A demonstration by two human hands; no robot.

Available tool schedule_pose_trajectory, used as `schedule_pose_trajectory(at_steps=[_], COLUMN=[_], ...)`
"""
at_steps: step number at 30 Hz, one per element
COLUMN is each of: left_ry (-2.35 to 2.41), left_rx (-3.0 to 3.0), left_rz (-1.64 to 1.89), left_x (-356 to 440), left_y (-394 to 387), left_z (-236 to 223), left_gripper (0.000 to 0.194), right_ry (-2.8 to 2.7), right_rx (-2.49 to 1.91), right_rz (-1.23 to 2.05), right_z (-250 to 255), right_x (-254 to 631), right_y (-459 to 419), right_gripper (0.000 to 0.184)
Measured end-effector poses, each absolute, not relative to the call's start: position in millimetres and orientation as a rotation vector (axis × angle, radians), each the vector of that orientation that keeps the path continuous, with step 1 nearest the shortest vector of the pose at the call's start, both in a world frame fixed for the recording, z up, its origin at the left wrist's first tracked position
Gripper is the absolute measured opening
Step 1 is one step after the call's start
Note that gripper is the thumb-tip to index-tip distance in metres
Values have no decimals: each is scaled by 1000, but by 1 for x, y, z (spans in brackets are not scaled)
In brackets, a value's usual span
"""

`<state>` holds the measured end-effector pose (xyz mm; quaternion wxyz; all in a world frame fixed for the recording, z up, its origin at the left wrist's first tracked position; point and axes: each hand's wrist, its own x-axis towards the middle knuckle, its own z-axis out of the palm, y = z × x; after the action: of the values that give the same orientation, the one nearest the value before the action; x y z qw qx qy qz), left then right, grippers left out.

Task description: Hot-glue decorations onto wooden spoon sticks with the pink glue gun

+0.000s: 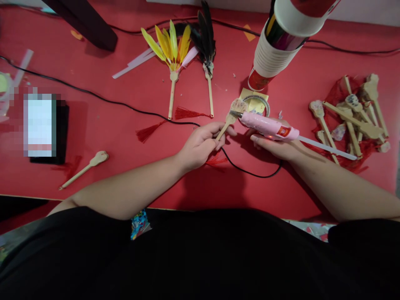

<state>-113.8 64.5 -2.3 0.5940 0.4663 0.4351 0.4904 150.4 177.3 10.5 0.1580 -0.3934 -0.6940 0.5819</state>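
In my left hand [204, 143] is a wooden fan handle [229, 119], gripped by its stick with the wide head pointing away from me. A red tassel hangs below that hand. My right hand [271, 146] is closed around a pink glue gun [268, 126], a long white glue stick [328, 148] poking out of its back. The gun's metal nozzle [236, 113] is at the handle's head; whether it touches cannot be made out. Just behind lie a roll of tape [266, 106] and yellow sticky notes [246, 92].
A yellow feather fan [173, 83] and a black feather fan [210, 89] lie at the back. Stacked paper cups [265, 62] stand behind my right hand. Several wooden handles [353, 121] are heaped at right, one handle [86, 168] at left near a phone [39, 125]. A black cord [125, 105] crosses the red table.
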Motion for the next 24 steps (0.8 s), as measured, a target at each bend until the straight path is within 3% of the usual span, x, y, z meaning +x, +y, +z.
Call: schedule_pose_trajectory(at_steps=[19, 24], left_ry=[986, 970], left_rx=[1053, 1038], left_rz=[1183, 1184], left_x=[-112, -112], left_y=[64, 65], left_z=[-1, 0], left_gripper=[44, 45], right_ry=[-2075, -2042], right_rx=[-1057, -1100], right_rz=[1590, 1581], right_z=[8, 4], right_x=[153, 153], right_y=[178, 178], right_gripper=[59, 52])
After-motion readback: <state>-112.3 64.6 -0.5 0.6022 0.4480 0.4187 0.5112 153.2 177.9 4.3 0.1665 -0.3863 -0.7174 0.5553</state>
